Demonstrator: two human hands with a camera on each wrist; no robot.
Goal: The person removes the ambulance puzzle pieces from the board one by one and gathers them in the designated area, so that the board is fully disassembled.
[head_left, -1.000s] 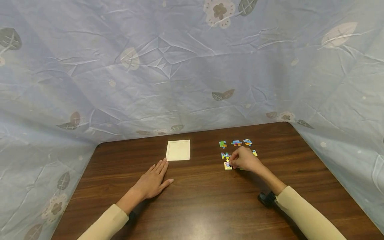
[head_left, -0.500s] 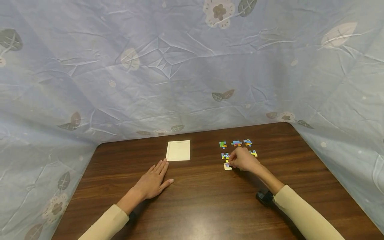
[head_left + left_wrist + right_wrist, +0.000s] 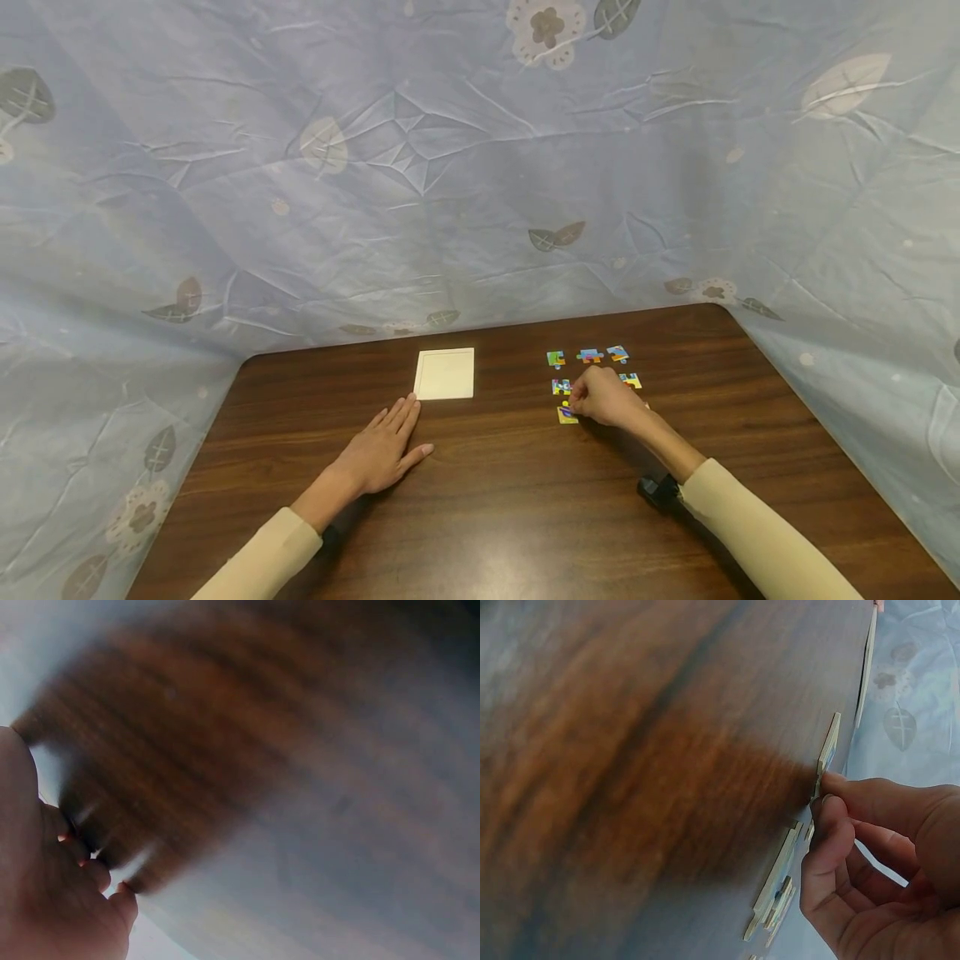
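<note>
In the head view, my right hand (image 3: pixel 609 397) is over the puzzle pieces on the right side of the table. Its thumb and index finger pinch the right edge of a yellow and purple puzzle piece (image 3: pixel 567 417), the front left one of the group. The right wrist view shows that piece (image 3: pixel 828 746) edge-on at the fingertips, close to the tabletop. My left hand (image 3: pixel 378 454) lies flat on the table, fingers straight and thumb spread. Its fingertips are right at the near left corner of a cream puzzle board (image 3: pixel 445 374).
Several loose puzzle pieces lie in rows: a green one (image 3: pixel 556 358), a blue one (image 3: pixel 590 356) and another blue one (image 3: pixel 618 354) at the back, a multicoloured one (image 3: pixel 561 387) and a yellow one (image 3: pixel 632 381) nearer. My right hand hides others. A patterned cloth (image 3: pixel 480 208) hangs behind the table.
My right hand has shifted slightly left with the pinched puzzle piece, and more of the yellow piece behind the hand shows. The left hand and the board have stayed put.
</note>
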